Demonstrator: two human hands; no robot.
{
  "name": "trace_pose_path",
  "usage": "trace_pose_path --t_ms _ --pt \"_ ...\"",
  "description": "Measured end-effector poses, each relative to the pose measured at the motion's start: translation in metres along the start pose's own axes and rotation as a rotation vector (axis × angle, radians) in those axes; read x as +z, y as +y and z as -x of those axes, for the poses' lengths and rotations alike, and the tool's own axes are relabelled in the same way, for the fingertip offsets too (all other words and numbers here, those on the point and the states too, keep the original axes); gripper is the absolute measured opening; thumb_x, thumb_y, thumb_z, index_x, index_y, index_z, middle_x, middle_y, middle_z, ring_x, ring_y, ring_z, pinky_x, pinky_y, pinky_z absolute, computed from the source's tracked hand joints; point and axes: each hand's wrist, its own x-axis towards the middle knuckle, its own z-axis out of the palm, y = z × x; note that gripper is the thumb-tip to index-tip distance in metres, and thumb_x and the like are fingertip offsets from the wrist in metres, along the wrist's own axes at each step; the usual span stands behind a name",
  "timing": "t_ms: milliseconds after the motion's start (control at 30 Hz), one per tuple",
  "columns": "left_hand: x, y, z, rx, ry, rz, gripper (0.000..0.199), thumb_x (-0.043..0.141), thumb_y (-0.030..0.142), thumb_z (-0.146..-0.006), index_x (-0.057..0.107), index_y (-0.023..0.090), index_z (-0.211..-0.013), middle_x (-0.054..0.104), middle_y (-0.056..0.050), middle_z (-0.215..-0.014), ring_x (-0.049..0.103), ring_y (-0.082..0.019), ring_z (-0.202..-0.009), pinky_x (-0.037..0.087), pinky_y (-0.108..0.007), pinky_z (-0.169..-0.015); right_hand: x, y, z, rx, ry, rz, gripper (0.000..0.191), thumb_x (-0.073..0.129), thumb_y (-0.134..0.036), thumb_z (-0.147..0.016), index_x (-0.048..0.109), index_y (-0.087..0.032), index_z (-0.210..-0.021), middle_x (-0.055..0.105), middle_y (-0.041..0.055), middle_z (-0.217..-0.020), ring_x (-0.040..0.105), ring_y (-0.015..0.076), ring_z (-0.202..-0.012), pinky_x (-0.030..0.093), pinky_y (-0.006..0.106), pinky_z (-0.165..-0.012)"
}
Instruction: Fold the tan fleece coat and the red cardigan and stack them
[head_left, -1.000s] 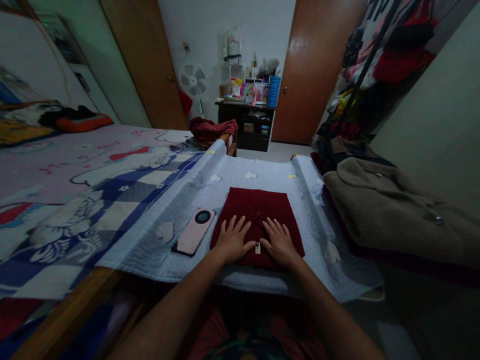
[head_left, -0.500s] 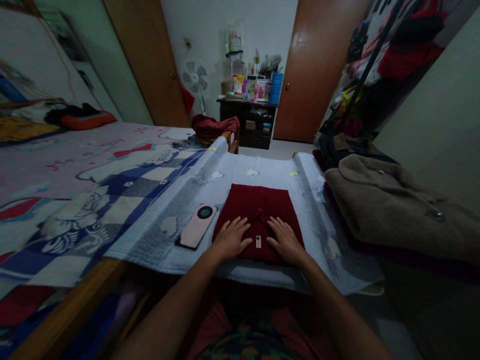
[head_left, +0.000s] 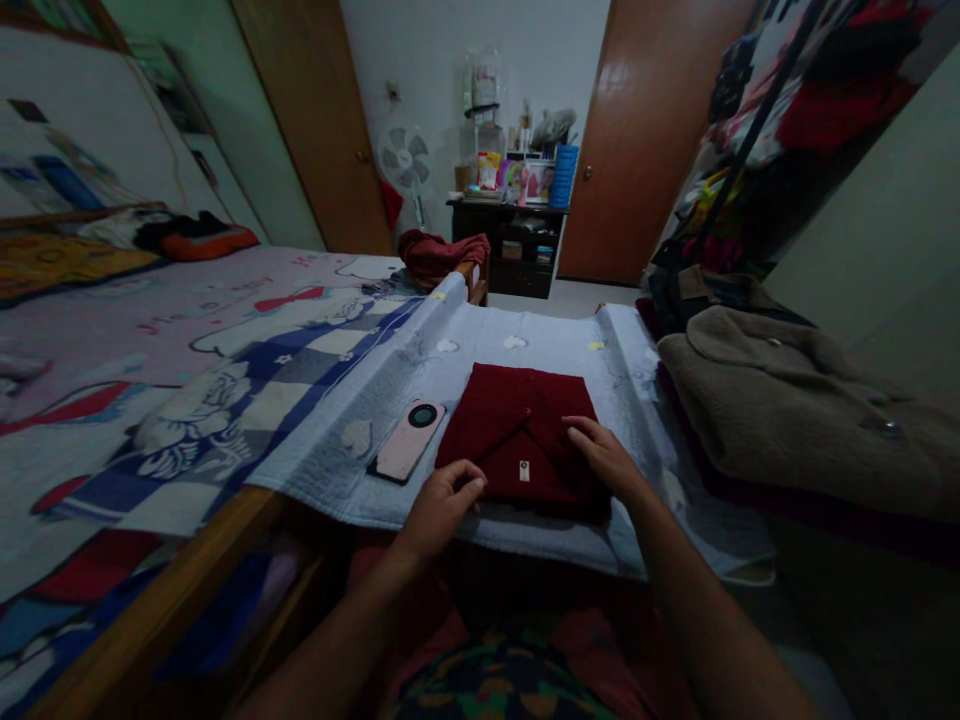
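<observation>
A dark red garment [head_left: 510, 430], neatly folded, lies flat with a button near its middle and a small pale label close to its front edge. At its front left corner is my left hand [head_left: 442, 503], fingers loosely bent and thumb a little apart, with nothing seen in it. Along the garment's right side, my right hand [head_left: 609, 460] is open, its fingers loosely stretched over the edge. Whether either hand touches the cloth is hard to tell. Left of the garment lies a pink phone [head_left: 405, 445], its round camera facing up.
The garment rests on a light blue quilted cover [head_left: 487, 335]. A bed [head_left: 300, 275] with printed bedding adjoins it on the left. Folded brown coats [head_left: 780, 400] are stacked on the right. Behind are a fan [head_left: 406, 160], a dark cabinet [head_left: 506, 250] and wooden doors.
Both hands have lifted off the garment's front, where they lay flat. The left moved to the front left corner, the right outward to the right edge. The view shifted slightly.
</observation>
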Motion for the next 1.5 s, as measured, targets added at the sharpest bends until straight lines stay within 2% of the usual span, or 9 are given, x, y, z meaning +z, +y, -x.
trace_pose_path --t_ms 167,267,367,533,767,933,1033,1267,1500 --pt "-0.010 -0.025 0.010 -0.402 -0.283 0.220 0.034 0.060 0.048 -0.077 0.060 0.015 -0.071 0.064 -0.002 -0.066 0.058 -0.011 -0.052 0.036 -0.021 -0.050 -0.009 0.005 -0.022 -0.012 0.069 0.007 0.034 0.050 -0.034 -0.083 0.064 -0.020 -0.111 0.067 0.0061 -0.115 0.060 0.0208 -0.108 0.043 0.035 -0.099" --pt "-0.010 -0.037 0.018 -0.619 -0.248 0.481 0.033 0.070 0.045 -0.073 0.062 0.015 -0.084 0.071 -0.009 -0.085 0.069 -0.019 -0.074 0.047 -0.025 -0.063 -0.012 0.006 -0.044 -0.016 0.075 0.067 0.033 0.050 -0.029 -0.083 0.064 -0.018 -0.111 0.067 0.0067 -0.113 0.061 0.0199 -0.105 0.045 0.034 -0.097" --pt "-0.006 -0.037 0.023 -0.726 -0.183 0.800 0.028 0.075 0.030 -0.071 0.059 0.016 -0.090 0.070 -0.014 -0.102 0.069 -0.026 -0.095 0.051 -0.033 -0.080 -0.014 0.005 -0.071 -0.032 0.076 0.177 0.033 0.050 -0.024 -0.082 0.064 -0.018 -0.112 0.068 0.0064 -0.112 0.062 0.0191 -0.104 0.045 0.033 -0.095" --pt "0.005 -0.024 0.017 -0.763 -0.076 1.081 0.011 0.065 0.013 -0.076 0.057 0.014 -0.083 0.070 -0.013 -0.099 0.068 -0.025 -0.098 0.051 -0.034 -0.087 -0.010 0.002 -0.112 -0.023 0.045 0.275 0.032 0.050 -0.021 -0.082 0.066 -0.013 -0.109 0.069 0.0090 -0.110 0.062 0.0196 -0.101 0.045 0.030 -0.092" --pt "0.024 -0.004 0.008 -0.698 0.090 1.103 0.017 0.062 0.002 -0.075 0.057 0.016 -0.082 0.070 -0.005 -0.082 0.069 -0.019 -0.077 0.054 -0.032 -0.078 0.004 0.007 -0.149 0.039 0.021 0.382 0.040 0.052 -0.025 -0.083 0.061 -0.014 -0.121 0.065 0.0122 -0.122 0.060 0.0221 -0.109 0.042 0.032 -0.095" --pt "0.037 0.003 0.001 -0.710 0.178 1.135 0.011 0.062 0.006 -0.081 0.059 0.015 -0.086 0.068 -0.004 -0.079 0.066 -0.015 -0.068 0.053 -0.027 -0.068 0.006 0.013 -0.161 0.069 -0.023 0.432 0.046 0.053 -0.032 -0.085 0.056 -0.013 -0.126 0.061 0.0147 -0.128 0.058 0.0240 -0.113 0.041 0.034 -0.096" --pt "0.041 0.001 -0.003 -0.738 0.140 1.148 0.006 0.063 0.013 -0.083 0.060 0.015 -0.088 0.068 -0.004 -0.079 0.065 -0.014 -0.067 0.051 -0.026 -0.066 0.007 0.017 -0.165 0.080 -0.060 0.449 0.046 0.054 -0.034 -0.086 0.056 -0.012 -0.126 0.062 0.0156 -0.126 0.058 0.0237 -0.112 0.040 0.034 -0.096" --pt "0.051 0.007 -0.009 -0.830 0.202 1.049 0.018 0.068 0.020 -0.081 0.063 0.018 -0.098 0.071 -0.004 -0.087 0.066 -0.016 -0.071 0.049 -0.028 -0.070 0.014 0.024 -0.171 0.084 -0.111 0.490 0.041 0.056 -0.036 -0.086 0.060 -0.014 -0.120 0.065 0.0134 -0.120 0.060 0.0231 -0.108 0.042 0.031 -0.092" --pt "0.068 0.028 -0.013 -0.719 0.223 1.140 0.021 0.065 0.013 -0.082 0.065 0.015 -0.102 0.073 -0.006 -0.089 0.067 -0.015 -0.067 0.051 -0.025 -0.060 0.016 0.027 -0.181 0.069 -0.144 0.539 0.050 0.055 -0.041 -0.087 0.054 -0.013 -0.129 0.061 0.0146 -0.127 0.058 0.0239 -0.113 0.042 0.029 -0.092"
